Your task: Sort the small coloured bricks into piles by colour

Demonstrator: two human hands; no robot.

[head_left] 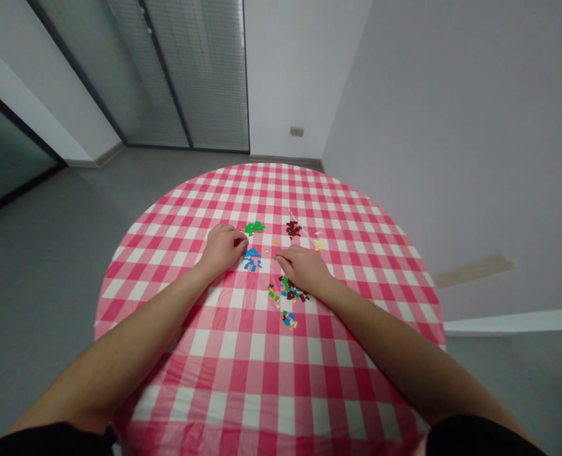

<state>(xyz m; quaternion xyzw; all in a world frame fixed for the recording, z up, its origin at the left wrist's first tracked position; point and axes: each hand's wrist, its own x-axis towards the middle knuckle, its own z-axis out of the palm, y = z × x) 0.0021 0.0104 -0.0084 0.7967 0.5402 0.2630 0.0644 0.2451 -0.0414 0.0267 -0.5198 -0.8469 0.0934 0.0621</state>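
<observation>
Left hand (pixel 223 249) beside blue pieces (pixel 252 258), grip state indeterminable. Right hand (pixel 306 267) pinches a green piece (pixel 275 258); both well inside the worktop's (pixel 242 380) curved far edge.

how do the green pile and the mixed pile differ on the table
The green pile is one colour, while the mixed pile has green, blue, dark brown and more. The green pile lies farther from the person; the mixed pile is nearer. Both are small pieces on the checked cloth.
</observation>
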